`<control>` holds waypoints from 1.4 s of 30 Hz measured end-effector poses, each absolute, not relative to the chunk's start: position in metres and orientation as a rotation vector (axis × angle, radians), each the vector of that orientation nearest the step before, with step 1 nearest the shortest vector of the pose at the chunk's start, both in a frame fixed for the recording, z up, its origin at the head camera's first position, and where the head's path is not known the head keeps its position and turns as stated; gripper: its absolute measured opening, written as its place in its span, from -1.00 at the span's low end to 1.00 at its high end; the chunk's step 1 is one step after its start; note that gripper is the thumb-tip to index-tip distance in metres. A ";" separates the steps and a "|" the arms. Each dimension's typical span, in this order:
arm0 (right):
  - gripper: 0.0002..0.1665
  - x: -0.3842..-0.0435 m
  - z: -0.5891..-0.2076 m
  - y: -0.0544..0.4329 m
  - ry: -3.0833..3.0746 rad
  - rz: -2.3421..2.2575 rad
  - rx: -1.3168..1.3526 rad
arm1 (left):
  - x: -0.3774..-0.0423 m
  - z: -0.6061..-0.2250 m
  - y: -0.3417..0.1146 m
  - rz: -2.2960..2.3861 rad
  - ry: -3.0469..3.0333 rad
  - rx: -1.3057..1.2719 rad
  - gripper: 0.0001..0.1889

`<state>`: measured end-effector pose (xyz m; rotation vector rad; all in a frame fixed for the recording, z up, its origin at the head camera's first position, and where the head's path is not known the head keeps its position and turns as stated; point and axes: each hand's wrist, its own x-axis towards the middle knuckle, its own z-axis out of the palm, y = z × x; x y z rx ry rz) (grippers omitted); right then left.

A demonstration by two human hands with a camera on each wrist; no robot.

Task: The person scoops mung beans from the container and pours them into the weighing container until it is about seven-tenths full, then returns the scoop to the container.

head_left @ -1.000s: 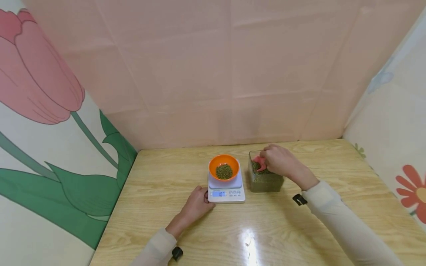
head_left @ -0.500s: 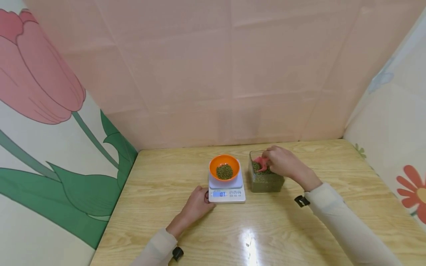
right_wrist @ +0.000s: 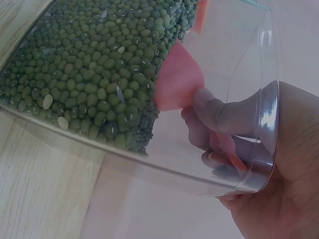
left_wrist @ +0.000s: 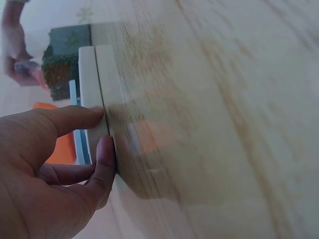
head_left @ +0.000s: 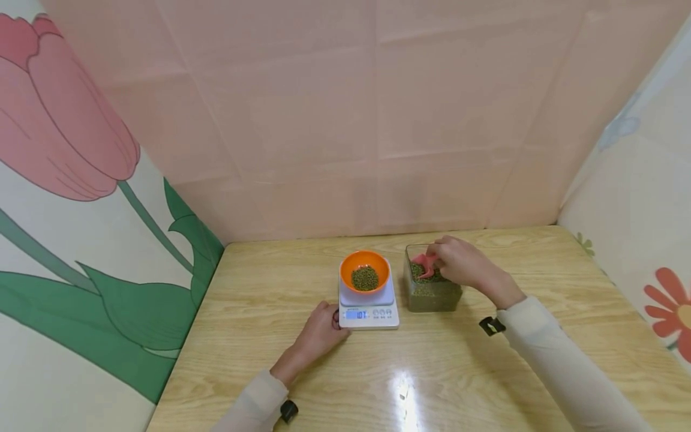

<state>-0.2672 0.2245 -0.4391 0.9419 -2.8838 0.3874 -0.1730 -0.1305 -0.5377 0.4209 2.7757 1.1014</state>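
The right hand point(head_left: 460, 263) grips the pink scoop point(right_wrist: 179, 82) among mung beans point(right_wrist: 94, 74); from it, the orange bowl point(head_left: 348, 268) lies toward the desk's point(head_left: 264, 282) left edge, on the digital scale point(head_left: 372, 298) the left hand point(head_left: 320, 332) pinches.

Scoop point(right_wrist: 180, 79): front hidden among beans point(right_wrist: 94, 69); handle partly covered by right hand point(head_left: 463, 261). Box point(head_left: 432, 300): cut off by right wrist view's upper edge. Bowl point(left_wrist: 62, 150): partly hidden behind left hand point(head_left: 318, 331) in left wrist view. Scale point(head_left: 369, 300): button labels point(head_left: 382, 316) too small to be read. Right sleeve point(head_left: 572, 381): cut off by head view's lower edge.
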 end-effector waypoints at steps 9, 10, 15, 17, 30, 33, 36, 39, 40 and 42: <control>-0.66 -0.268 -0.439 0.227 -2.878 0.398 0.941 | -0.173 -0.535 -0.129 1.108 2.781 0.429 -0.62; -0.66 -0.269 -0.439 0.227 -2.877 0.396 0.941 | -0.173 -0.536 -0.129 1.106 2.780 0.429 -0.62; -0.64 -0.269 -0.439 0.228 -2.878 0.392 0.942 | -0.173 -0.536 -0.129 1.108 2.777 0.438 -0.61; -0.64 -0.269 -0.439 0.229 -2.880 0.395 0.939 | -0.173 -0.536 -0.130 1.109 2.779 0.443 -0.61; -0.64 -0.265 -0.436 0.231 -2.867 0.468 0.929 | -0.171 -0.536 -0.130 1.131 2.766 0.438 -0.60; -0.67 -0.265 -0.437 0.233 -2.865 0.485 0.920 | -0.171 -0.536 -0.130 1.136 2.765 0.439 -0.60; -0.71 -0.266 -0.437 0.235 -2.855 0.506 0.917 | -0.170 -0.535 -0.130 1.142 2.759 0.430 -0.59; -0.73 -0.266 -0.438 0.237 -2.838 0.527 0.919 | -0.170 -0.535 -0.130 1.138 2.764 0.430 -0.59; -0.74 -0.266 -0.438 0.238 -2.833 0.532 0.921 | -0.171 -0.535 -0.130 1.135 2.765 0.430 -0.59; -0.75 -0.266 -0.438 0.239 -2.826 0.542 0.921 | -0.171 -0.536 -0.130 1.126 2.774 0.439 -0.59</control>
